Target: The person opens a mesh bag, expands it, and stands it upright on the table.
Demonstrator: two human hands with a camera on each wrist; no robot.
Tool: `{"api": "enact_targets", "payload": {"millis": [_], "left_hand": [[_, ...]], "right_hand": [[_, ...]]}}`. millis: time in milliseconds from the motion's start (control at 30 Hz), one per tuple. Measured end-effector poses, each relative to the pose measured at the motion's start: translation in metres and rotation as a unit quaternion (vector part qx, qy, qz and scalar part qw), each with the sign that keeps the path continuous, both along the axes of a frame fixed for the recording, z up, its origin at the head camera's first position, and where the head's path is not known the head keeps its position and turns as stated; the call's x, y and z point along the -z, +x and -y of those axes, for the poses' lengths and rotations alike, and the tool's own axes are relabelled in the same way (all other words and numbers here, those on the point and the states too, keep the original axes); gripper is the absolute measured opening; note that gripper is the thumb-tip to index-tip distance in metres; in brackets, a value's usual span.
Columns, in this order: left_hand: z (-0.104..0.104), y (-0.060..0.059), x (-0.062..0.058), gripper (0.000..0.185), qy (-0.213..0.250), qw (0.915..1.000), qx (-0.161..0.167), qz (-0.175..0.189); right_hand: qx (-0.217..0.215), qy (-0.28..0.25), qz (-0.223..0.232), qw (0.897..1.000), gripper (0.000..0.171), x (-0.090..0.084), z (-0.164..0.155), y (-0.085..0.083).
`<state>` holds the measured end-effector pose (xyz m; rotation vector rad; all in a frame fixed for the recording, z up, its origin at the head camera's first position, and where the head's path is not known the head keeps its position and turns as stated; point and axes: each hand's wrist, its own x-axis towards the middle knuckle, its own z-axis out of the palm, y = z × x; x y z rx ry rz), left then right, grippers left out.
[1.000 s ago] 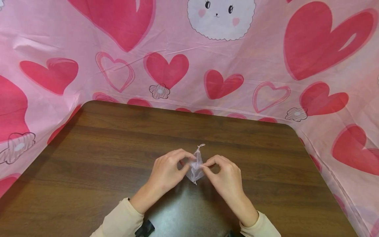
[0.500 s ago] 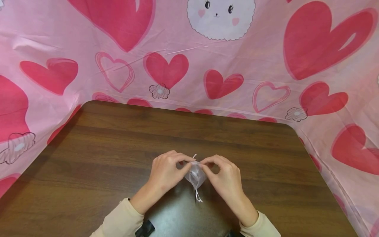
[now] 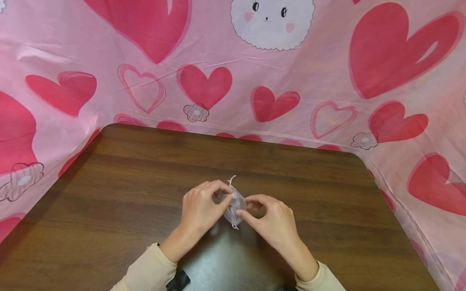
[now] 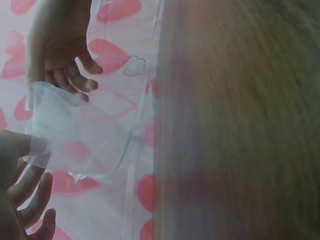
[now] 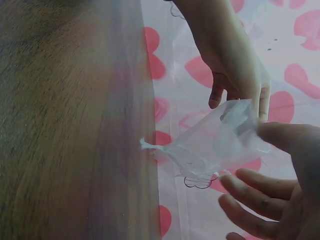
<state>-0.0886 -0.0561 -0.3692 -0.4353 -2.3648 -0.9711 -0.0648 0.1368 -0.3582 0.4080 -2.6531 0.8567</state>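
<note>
A small sheer white drawstring pouch [image 3: 236,208] hangs between both hands above the table, a cord end sticking out on two sides. My left hand [image 3: 200,204] pinches its rim between thumb and forefinger; the left wrist view shows that left hand [image 4: 25,185] with its other fingers spread. My right hand [image 3: 274,218] has its thumb tip against the pouch, its fingers apart from the thumb along the right side. In the right wrist view, the right thumb [image 5: 285,134] touches the rim of the pouch [image 5: 210,140], and the fingers stretch loosely beneath it.
The brown wooden table [image 3: 145,161] spreads under the hands. Behind and beside it hangs a pink cloth [image 3: 291,72] printed with red hearts. Near the left sleeve, a black object [image 3: 178,280] shows at the bottom edge.
The pouch has turned about between the fingers, its cord ends swinging round. The left hand has shifted slightly left and away from me with it. The right hand has loosened its pinch, thumb and fingers parting.
</note>
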Motion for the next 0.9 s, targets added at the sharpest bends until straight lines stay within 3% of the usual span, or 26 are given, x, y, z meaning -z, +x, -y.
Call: {"api": "enact_targets", "payload": {"millis": [133, 367, 533, 700, 900], "left_hand": [[0.0002, 0.0004, -0.0004, 0.019, 0.008, 1.0000, -0.001, -0.001], [0.0003, -0.0013, 0.0002, 0.019, -0.007, 0.9998, -0.011, -0.013], [0.0008, -0.0019, 0.0007, 0.022, -0.023, 0.9997, -0.008, 0.001], [0.0004, -0.0015, 0.0010, 0.028, -0.037, 0.9991, 0.007, 0.017], [-0.0013, 0.0003, 0.0026, 0.026, -0.081, 0.9949, 0.048, 0.038]], "right_hand": [[-0.006, 0.017, 0.020, 1.000, 0.019, 0.0002, -0.0001, 0.0006], [0.006, 0.011, -0.055, 0.998, 0.011, 0.0022, -0.0018, -0.0028], [0.012, -0.004, -0.074, 0.997, 0.012, 0.0021, -0.0024, -0.0041], [0.012, -0.019, -0.086, 0.996, 0.016, 0.0019, -0.0033, -0.0043], [0.022, -0.024, -0.122, 0.992, 0.022, 0.0036, -0.0057, -0.0065]]}}
